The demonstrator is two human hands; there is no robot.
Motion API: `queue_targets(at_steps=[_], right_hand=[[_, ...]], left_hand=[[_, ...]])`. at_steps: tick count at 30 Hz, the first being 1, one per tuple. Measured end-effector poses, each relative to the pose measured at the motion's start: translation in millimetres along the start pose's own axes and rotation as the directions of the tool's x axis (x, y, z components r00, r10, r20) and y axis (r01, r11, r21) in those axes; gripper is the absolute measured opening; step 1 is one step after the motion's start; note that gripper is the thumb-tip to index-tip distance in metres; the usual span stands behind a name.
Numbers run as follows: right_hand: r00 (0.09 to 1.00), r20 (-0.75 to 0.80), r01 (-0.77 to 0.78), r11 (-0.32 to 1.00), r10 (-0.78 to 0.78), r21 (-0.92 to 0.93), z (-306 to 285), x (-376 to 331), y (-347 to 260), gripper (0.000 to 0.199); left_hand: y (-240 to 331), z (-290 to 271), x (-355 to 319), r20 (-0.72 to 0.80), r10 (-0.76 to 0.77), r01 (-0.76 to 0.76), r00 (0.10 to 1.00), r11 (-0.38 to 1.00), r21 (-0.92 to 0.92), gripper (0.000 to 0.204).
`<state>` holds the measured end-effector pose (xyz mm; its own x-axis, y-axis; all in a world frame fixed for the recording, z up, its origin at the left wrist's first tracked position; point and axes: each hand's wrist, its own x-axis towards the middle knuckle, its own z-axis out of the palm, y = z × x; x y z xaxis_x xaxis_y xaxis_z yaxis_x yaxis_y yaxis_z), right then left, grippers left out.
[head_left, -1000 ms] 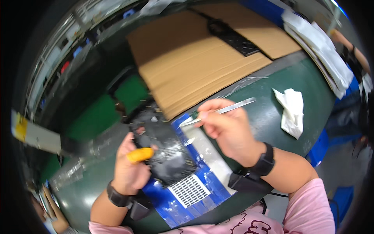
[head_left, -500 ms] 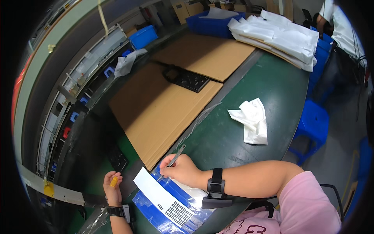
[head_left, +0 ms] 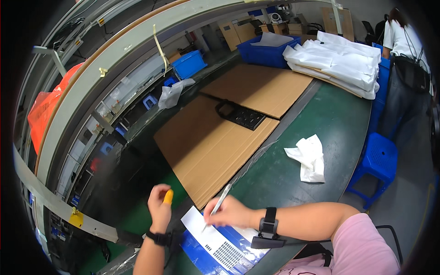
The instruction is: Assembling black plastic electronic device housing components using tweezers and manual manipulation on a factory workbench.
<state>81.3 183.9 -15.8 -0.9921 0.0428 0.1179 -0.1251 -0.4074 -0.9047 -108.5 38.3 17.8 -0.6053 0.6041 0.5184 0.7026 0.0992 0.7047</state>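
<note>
My right hand (head_left: 231, 213) is closed on a pair of slim metal tweezers (head_left: 222, 201), their tips down on a white label sheet (head_left: 200, 229) with rows of small dark labels at its near end. Under the sheet lies a shiny blue plastic packet (head_left: 192, 252), partly covered. To the left of the sheet, my left hand (head_left: 159, 211) is raised, its fingers loosely bent and a yellow finger cot (head_left: 168, 196) on one digit. Nothing shows in it. Beyond both hands, a black panel with a handle-like loop (head_left: 247, 117) rests on flattened cardboard (head_left: 206, 156).
A crumpled white cloth (head_left: 311, 160) lies on the green table (head_left: 284, 188). White wrapped sheets (head_left: 334, 57) are stacked at the far right, beside a blue bin (head_left: 256, 52). A blue stool (head_left: 378, 158) and a standing person (head_left: 405, 59) are on the right. A metal frame (head_left: 59, 197) crosses the left.
The view has shifted, so the scene sits lower and further right. My left hand has come closer to the label sheet. The tweezers stay in my right hand over the sheet.
</note>
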Motion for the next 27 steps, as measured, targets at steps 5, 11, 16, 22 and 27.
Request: queue_targets(at_steps=[5,11,16,22,27], right_hand=[[0.898,0.414,-0.125,0.988,0.152,-0.091,4,-22,7,0.009],[0.854,0.51,-0.137,0.99,0.107,0.023,8,-8,22,0.004],[0.911,0.399,-0.174,0.975,0.107,0.136,1,-4,30,0.006],[0.928,0.35,-0.188,0.97,0.124,0.154,-8,-7,17,0.009],[0.93,0.331,-0.225,0.96,0.16,0.168,-9,-4,15,0.013]], left_hand=[[54,132,109,0.332,0.085,-0.174,0.94,0.953,0.249,0.009],[14,252,202,0.265,-0.476,0.38,0.838,0.86,0.341,0.033],[-11,266,203,0.344,-0.596,0.616,0.726,0.786,0.062,0.027],[-11,187,194,0.268,-0.413,0.396,0.871,0.911,0.117,0.016],[-10,205,192,0.225,-0.305,0.262,0.925,0.944,0.202,0.02]])
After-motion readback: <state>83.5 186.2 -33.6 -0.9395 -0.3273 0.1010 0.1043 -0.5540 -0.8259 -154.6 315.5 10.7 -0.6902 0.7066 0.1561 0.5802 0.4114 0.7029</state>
